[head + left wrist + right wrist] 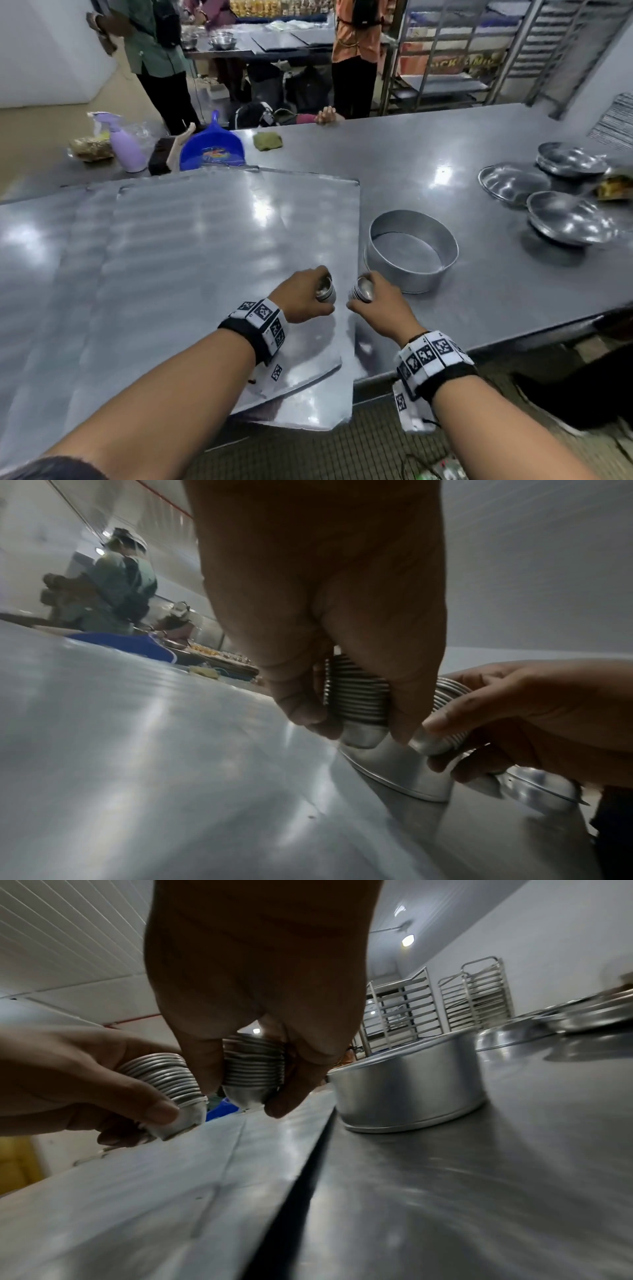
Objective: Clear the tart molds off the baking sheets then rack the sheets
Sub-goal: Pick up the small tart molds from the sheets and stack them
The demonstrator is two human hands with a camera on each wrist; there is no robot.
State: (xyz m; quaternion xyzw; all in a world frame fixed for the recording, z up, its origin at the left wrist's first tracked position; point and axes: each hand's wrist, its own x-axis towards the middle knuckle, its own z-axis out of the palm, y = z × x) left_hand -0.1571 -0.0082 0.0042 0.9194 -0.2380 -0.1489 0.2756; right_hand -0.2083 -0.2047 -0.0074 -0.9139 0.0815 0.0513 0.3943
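My left hand [308, 294] grips a nested stack of small metal tart molds [326, 291], seen close in the left wrist view [356, 699]. My right hand [373, 294] grips a second stack of molds [360, 290], also in the right wrist view [253, 1066]. Both hands hover just above the right edge of the top baking sheet [212, 240], the two stacks nearly touching. Several bare, overlapping baking sheets lie flat on the steel table [462, 164]. An empty round cake pan [411, 250] stands just right of my hands.
Steel bowls [565, 216] and a lid [510, 178] sit at the far right. A blue dustpan [212, 147], a purple spray bottle [125, 144] and a green cloth [268, 141] line the far edge. Tray racks [462, 61] stand beyond, with people near a back table.
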